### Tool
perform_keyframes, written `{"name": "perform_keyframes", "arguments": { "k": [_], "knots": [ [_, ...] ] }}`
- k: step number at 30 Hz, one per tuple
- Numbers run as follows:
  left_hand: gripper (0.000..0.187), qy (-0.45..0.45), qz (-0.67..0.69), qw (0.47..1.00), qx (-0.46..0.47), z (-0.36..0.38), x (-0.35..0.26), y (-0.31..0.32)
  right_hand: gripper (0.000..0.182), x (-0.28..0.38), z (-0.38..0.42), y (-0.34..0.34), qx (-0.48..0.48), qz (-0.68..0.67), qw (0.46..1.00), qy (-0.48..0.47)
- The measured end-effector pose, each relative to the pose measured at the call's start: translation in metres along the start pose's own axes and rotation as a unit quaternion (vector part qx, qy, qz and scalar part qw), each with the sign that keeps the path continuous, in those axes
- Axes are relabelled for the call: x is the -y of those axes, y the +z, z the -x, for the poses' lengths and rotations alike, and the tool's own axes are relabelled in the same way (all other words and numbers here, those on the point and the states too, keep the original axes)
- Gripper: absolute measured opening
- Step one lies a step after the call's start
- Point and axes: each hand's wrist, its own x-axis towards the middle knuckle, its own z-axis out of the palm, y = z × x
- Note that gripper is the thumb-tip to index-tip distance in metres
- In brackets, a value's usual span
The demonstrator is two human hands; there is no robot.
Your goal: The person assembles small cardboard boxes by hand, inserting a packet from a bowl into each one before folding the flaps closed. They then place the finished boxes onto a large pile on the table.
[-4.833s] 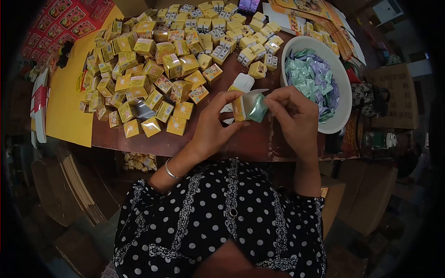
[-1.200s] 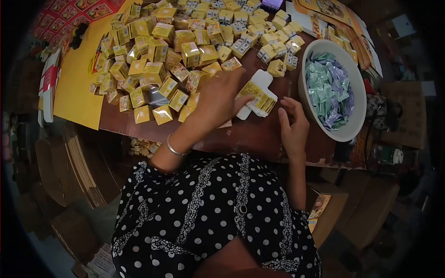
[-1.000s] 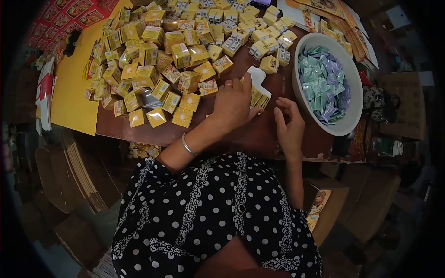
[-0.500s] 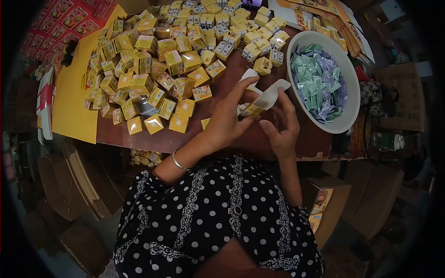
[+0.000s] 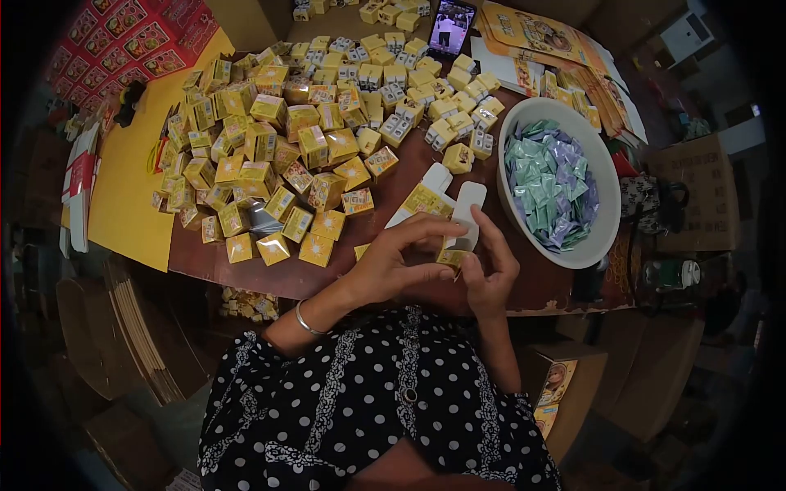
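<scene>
A small yellow carton [image 5: 470, 202] with its white inner flap standing up is held between my two hands. My left hand [image 5: 399, 258] pinches it from the left, fingers bent over its side. My right hand [image 5: 494, 274] grips the right side, with the thumb low and the index finger up at the flap. Just beyond my left fingers lies a yellow printed carton piece [image 5: 423, 199] with a white flap, seemingly flat on the table. The inside of the held carton is mostly hidden by my fingers.
Left is a heap of closed yellow boxes [image 5: 254, 168]; behind are several yellow-and-white blocks [image 5: 401, 86]. A white basin [image 5: 610, 237] of green and purple sachets [image 5: 548, 180] stands right. A lit phone [image 5: 451, 29] leans at the back of the red-brown table [image 5: 246, 274].
The view has tilted up, so more of the table's back shows. The held carton has turned more upright and sits lower between my hands; the printed piece behind now shows more.
</scene>
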Motion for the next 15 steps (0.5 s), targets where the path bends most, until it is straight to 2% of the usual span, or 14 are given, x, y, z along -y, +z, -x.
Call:
{"name": "perform_keyframes", "arguments": {
  "k": [2, 5, 8, 12, 15],
  "knots": [
    [0.045, -0.025, 0.022, 0.999, -0.01, 0.003, -0.001, 0.0, 0.062, 0.0, 0.0, 0.002, 0.011, -0.004, 1.0, 0.014],
    [0.038, -0.062, 0.064, 0.996, -0.024, 0.005, -0.001, 0.001, 0.061, 0.003, -0.004, 0.0, 0.043, 0.029, 0.999, 0.001],
    [0.033, -0.048, 0.08, 0.996, -0.013, 0.006, -0.003, 0.0, 0.053, -0.001, -0.008, -0.004, 0.094, 0.067, 0.992, -0.048],
    [0.031, -0.032, 0.052, 0.998, -0.003, 0.008, -0.003, 0.001, 0.044, 0.003, -0.01, -0.006, 0.099, 0.078, 0.992, -0.019],
    [0.03, -0.051, 0.126, 0.989, -0.05, 0.01, -0.004, 0.005, 0.035, 0.006, -0.015, -0.006, 0.092, 0.118, 0.987, -0.051]
  ]
}}
